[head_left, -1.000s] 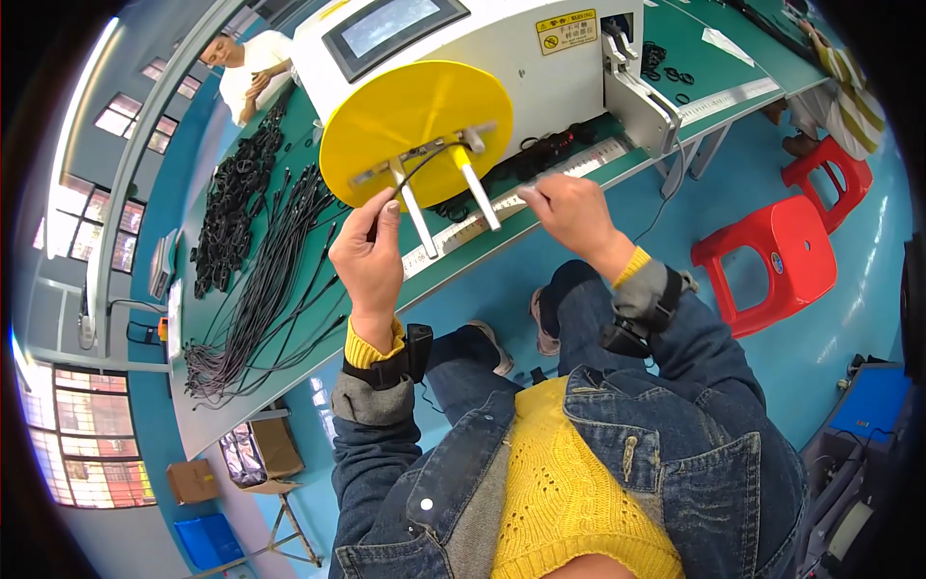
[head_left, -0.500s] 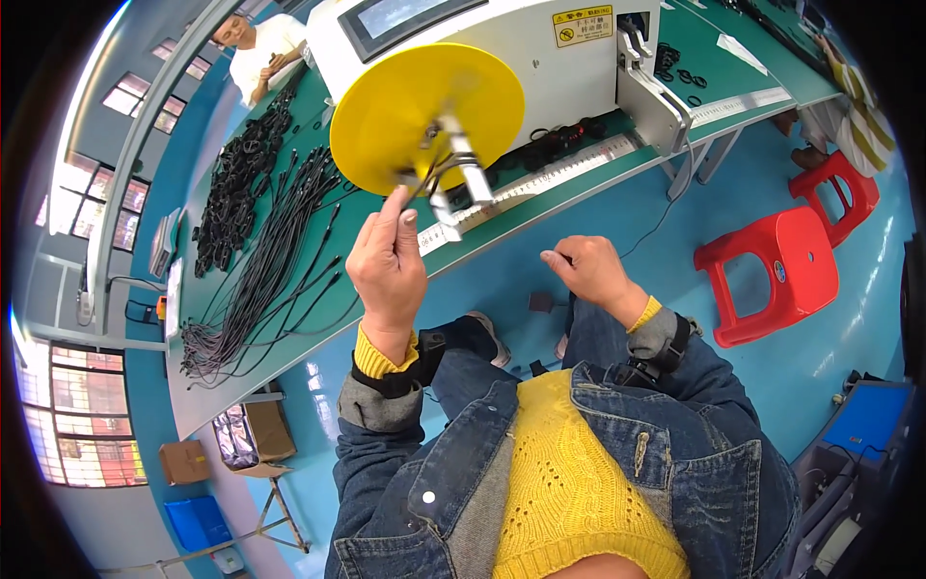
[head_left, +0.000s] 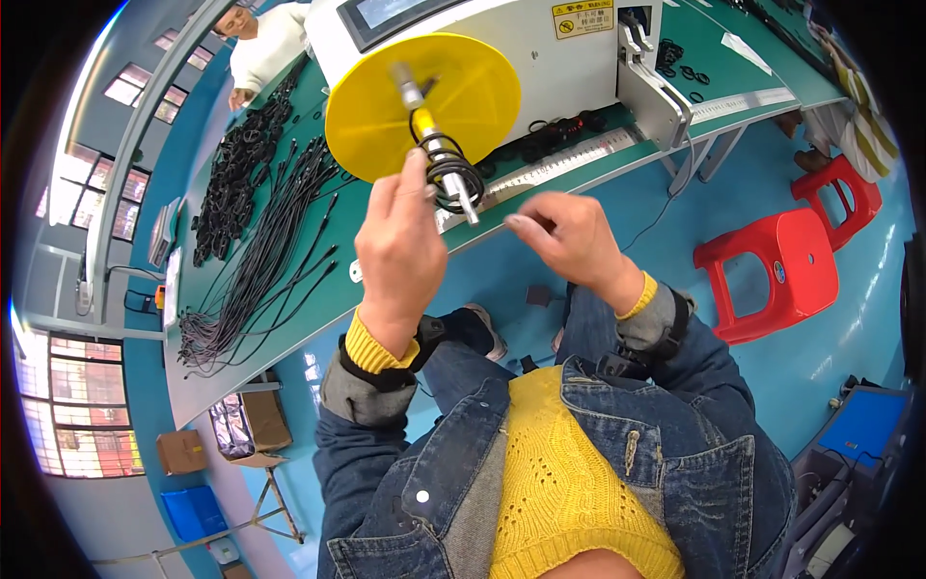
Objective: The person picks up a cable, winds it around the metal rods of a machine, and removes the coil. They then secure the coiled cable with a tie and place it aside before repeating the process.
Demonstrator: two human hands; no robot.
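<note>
A black cable (head_left: 457, 183) is wound in loops round the metal spindle (head_left: 449, 172) in front of the yellow disc (head_left: 367, 111) of a white winding machine (head_left: 550, 72). My left hand (head_left: 400, 241) is at the left side of the coil, its fingers closed on the cable by the fingertips. My right hand (head_left: 579, 241) hovers to the right of the spindle's tip, apart from the coil. Its fingers are curled in with the thumb against them, and nothing shows in it.
Long black cables (head_left: 265, 256) lie bunched on the green table (head_left: 309, 289), beside a heap of coiled cables (head_left: 231, 188). A ruler strip (head_left: 569, 159) runs along the table below the machine. Red stools (head_left: 772, 280) stand at right. Another person (head_left: 265, 48) sits across the table.
The spindle, blurred while turning before, now shows sharper, with the cable looped round it. Both hands have moved closer to it, the right one to the left and up. The other person's hand has lowered.
</note>
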